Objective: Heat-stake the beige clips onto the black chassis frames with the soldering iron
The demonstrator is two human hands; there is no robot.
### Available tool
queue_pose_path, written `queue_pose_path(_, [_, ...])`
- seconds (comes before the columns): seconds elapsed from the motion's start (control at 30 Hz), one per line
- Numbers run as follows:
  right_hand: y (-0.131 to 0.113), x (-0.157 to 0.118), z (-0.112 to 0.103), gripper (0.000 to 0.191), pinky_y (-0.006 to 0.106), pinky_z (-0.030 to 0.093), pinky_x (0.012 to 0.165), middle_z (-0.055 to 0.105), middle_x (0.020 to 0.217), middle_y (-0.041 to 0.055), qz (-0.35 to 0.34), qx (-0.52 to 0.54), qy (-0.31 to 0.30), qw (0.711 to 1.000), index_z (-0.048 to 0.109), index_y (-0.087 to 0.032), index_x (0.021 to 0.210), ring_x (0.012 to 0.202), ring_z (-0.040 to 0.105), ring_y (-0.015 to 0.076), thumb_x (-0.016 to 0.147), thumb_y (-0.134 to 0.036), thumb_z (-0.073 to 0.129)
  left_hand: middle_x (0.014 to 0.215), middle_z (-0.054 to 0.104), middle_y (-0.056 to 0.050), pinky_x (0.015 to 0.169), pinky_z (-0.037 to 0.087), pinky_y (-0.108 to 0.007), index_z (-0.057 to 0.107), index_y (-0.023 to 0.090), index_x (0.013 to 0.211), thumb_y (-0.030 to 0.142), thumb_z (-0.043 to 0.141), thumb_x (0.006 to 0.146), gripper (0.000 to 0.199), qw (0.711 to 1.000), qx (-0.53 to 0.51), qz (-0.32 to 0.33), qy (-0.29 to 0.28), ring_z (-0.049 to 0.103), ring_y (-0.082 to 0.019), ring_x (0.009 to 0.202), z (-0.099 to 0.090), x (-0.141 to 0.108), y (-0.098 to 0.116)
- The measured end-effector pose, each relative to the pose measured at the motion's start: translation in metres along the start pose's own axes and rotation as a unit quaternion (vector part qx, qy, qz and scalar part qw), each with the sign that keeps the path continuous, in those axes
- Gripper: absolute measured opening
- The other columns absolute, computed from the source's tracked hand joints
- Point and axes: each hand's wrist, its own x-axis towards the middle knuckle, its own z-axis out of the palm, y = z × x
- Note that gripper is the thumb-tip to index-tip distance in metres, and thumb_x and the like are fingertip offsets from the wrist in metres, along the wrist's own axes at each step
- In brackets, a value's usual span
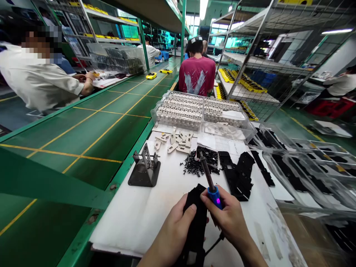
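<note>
My left hand (178, 224) grips a long black plastic plate (196, 226) by its left side, thumb on top. In my right hand (226, 211) is a soldering iron (213, 191) with a blue handle and a small lit purple display. Its metal tip points up and away, over a heap of small black parts (193, 163) beside a dark tray (210, 155). The right fingers are close against the plate's far right edge; whether they also hold it I cannot tell. More black plates (237, 172) lie on the white work surface (122, 226) to the right.
A metal iron stand (145, 168) is at the left. Loose off-white parts (178, 142) lie behind, before clear trays (180, 107) of similar parts. Clear trays (297, 163) with black plates line the right. A green conveyor (111, 111) carries yellow toy cars (151, 75). Co-workers sit ahead and left.
</note>
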Motion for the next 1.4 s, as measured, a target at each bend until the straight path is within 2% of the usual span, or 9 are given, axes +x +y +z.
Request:
queue_pose_path(0.1, [0.006, -0.005, 0.003, 0.028, 0.020, 0.035, 0.056, 0.051, 0.065, 0.0000, -0.066, -0.069, 0.049, 0.994, 0.063, -0.017, 0.075, 0.057, 0.042, 0.0067, 0.085, -0.043, 0.058, 0.100, 0.069, -0.003, 0.072, 0.048, -0.020, 0.061, 0.023, 0.119, 0.051, 0.047, 0.086, 0.045, 0.994, 0.081, 0.066, 0.013, 0.059, -0.012, 0.081, -0.002, -0.004, 0.001])
queue_pose_path(0.17, [0.008, -0.008, 0.004, 0.028, 0.022, 0.036, 0.062, 0.052, 0.068, 0.0013, -0.106, -0.092, 0.066, 0.988, 0.064, -0.018, 0.073, 0.061, 0.043, 0.0081, 0.087, -0.041, 0.056, 0.094, 0.068, -0.001, 0.071, 0.045, -0.018, 0.064, 0.022, 0.113, 0.050, 0.046, 0.088, 0.042, 0.990, 0.114, 0.078, 0.014, 0.057, -0.011, 0.082, -0.003, -0.003, 0.001])
queue_pose_path(0.37, [0.007, -0.010, 0.005, 0.028, 0.023, 0.036, 0.062, 0.052, 0.068, 0.0013, -0.091, -0.074, 0.051, 0.992, 0.064, -0.018, 0.076, 0.063, 0.046, 0.0090, 0.087, -0.042, 0.056, 0.089, 0.066, 0.002, 0.065, 0.043, -0.018, 0.062, 0.024, 0.114, 0.045, 0.045, 0.088, 0.037, 0.985, 0.143, 0.091, 0.013, 0.055, -0.010, 0.077, -0.005, 0.004, -0.001])
queue_pose_path(0.47, [0.010, -0.010, 0.007, 0.025, 0.023, 0.034, 0.061, 0.051, 0.069, 0.0009, -0.131, -0.088, 0.054, 0.986, 0.062, -0.017, 0.075, 0.064, 0.045, 0.0082, 0.090, -0.036, 0.054, 0.087, 0.064, 0.002, 0.066, 0.041, -0.017, 0.062, 0.024, 0.112, 0.041, 0.044, 0.089, 0.034, 0.980, 0.165, 0.114, 0.019, 0.055, -0.009, 0.078, -0.004, 0.005, -0.002])
queue_pose_path(0.67, [0.025, -0.012, 0.008, 0.012, 0.021, 0.035, 0.064, 0.052, 0.071, -0.0007, -0.224, -0.118, 0.082, 0.964, 0.058, -0.016, 0.077, 0.067, 0.047, 0.0060, 0.088, -0.020, 0.057, 0.077, 0.060, 0.004, 0.059, 0.037, -0.018, 0.058, 0.026, 0.106, 0.042, 0.043, 0.090, 0.028, 0.973, 0.205, 0.103, 0.029, 0.054, -0.008, 0.070, -0.001, -0.004, -0.001])
queue_pose_path(0.87, [0.027, -0.017, 0.006, 0.009, 0.019, 0.036, 0.062, 0.054, 0.072, -0.0021, -0.239, -0.108, 0.079, 0.962, 0.059, -0.017, 0.078, 0.066, 0.048, 0.0046, 0.087, -0.017, 0.059, 0.074, 0.061, 0.004, 0.055, 0.032, -0.018, 0.058, 0.027, 0.098, 0.044, 0.041, 0.090, 0.026, 0.964, 0.245, 0.096, 0.039, 0.050, -0.006, 0.062, 0.001, -0.008, 0.002])
queue_pose_path(0.97, [0.025, -0.018, 0.005, 0.006, 0.017, 0.038, 0.062, 0.057, 0.073, -0.0031, -0.235, -0.104, 0.102, 0.961, 0.062, -0.019, 0.079, 0.066, 0.050, 0.0038, 0.085, -0.017, 0.062, 0.073, 0.059, 0.003, 0.056, 0.029, -0.018, 0.058, 0.027, 0.092, 0.043, 0.040, 0.090, 0.024, 0.952, 0.282, 0.098, 0.064, 0.049, -0.007, 0.063, 0.002, -0.008, 0.002])
queue_pose_path(1.17, [0.028, -0.017, 0.006, 0.010, 0.015, 0.043, 0.061, 0.061, 0.075, -0.0023, -0.309, -0.125, 0.116, 0.936, 0.065, -0.019, 0.084, 0.067, 0.054, 0.0046, 0.081, -0.010, 0.065, 0.073, 0.059, 0.002, 0.056, 0.026, -0.019, 0.055, 0.028, 0.089, 0.040, 0.039, 0.090, 0.020, 0.944, 0.304, 0.107, 0.072, 0.048, -0.008, 0.062, 0.004, -0.010, 0.003])
queue_pose_path(1.4, [0.040, -0.017, 0.010, 0.011, 0.015, 0.043, 0.062, 0.060, 0.076, -0.0026, -0.302, -0.107, 0.128, 0.939, 0.064, -0.019, 0.084, 0.069, 0.054, 0.0040, 0.081, -0.009, 0.065, 0.074, 0.060, 0.001, 0.057, 0.027, -0.020, 0.055, 0.028, 0.090, 0.039, 0.038, 0.090, 0.020, 0.936, 0.328, 0.099, 0.085, 0.051, -0.009, 0.061, 0.003, -0.013, 0.001])
